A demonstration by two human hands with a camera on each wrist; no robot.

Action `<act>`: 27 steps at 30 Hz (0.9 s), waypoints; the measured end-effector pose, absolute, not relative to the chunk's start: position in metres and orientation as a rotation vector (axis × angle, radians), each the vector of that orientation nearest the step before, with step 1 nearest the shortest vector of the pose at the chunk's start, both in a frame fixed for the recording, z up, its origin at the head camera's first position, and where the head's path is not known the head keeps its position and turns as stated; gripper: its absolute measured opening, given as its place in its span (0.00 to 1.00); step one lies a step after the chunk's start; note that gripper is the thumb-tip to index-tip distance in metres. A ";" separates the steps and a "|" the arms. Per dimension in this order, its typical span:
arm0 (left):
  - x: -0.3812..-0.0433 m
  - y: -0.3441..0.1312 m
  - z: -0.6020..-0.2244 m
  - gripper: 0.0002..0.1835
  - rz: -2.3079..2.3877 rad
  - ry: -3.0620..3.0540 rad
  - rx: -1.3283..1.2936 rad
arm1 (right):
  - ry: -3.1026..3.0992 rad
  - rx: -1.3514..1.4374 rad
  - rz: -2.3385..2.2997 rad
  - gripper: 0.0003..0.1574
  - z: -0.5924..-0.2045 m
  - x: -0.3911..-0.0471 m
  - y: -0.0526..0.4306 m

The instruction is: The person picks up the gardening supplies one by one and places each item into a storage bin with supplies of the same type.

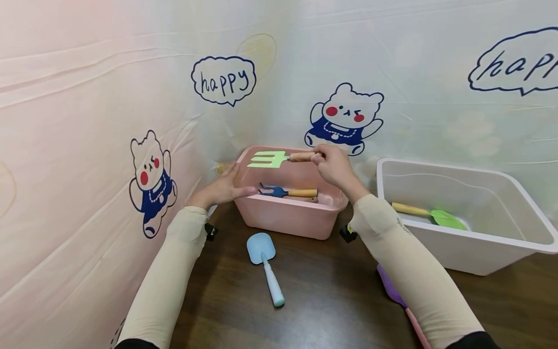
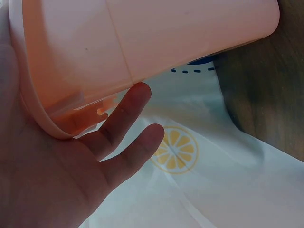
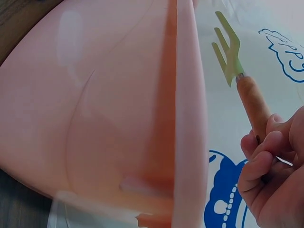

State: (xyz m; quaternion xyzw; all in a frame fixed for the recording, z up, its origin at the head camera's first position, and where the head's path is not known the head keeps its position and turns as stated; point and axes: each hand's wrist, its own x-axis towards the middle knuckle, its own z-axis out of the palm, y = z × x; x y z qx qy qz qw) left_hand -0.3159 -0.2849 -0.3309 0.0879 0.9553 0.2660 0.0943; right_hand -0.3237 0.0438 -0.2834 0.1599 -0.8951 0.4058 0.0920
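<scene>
My right hand [image 1: 334, 167] grips the wooden handle of a light green hand fork [image 1: 271, 159], held level over the pink bin [image 1: 287, 218]. In the right wrist view the fork's handle [image 3: 254, 104] sits between thumb and curled fingers. My left hand [image 1: 218, 189] rests at the bin's left end, its thumb along the near rim. The left wrist view shows its fingers [image 2: 126, 111] extended against the bin's outer side. Inside the bin lies a blue claw rake [image 1: 279, 192] with a wooden handle, and part of another wooden handle [image 1: 313, 199] shows beneath it.
On the brown table [image 1: 318, 291], a light blue scoop [image 1: 261, 247] lies before the bin. A grey-white bin [image 1: 471, 252] at the right contains a green trowel [image 1: 446, 219]. My right sleeve partly covers a purple tool [image 1: 391, 286] with a pink handle. Printed cloth [image 1: 279, 111] hangs behind.
</scene>
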 end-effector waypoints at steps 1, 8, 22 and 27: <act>-0.316 -0.285 -0.331 0.68 0.794 2.831 0.260 | -2.662 0.473 1.206 0.12 -0.283 -0.324 0.044; -0.316 -0.283 -0.331 0.68 0.810 2.829 0.263 | -2.704 0.460 1.216 0.14 -0.284 -0.324 0.043; -0.314 -0.283 -0.332 0.67 0.824 2.833 0.276 | -3.026 0.611 1.346 0.54 -0.292 -0.323 0.050; -0.315 -0.283 -0.331 0.67 0.801 2.837 0.287 | -2.969 0.661 1.297 0.47 -0.287 -0.315 0.051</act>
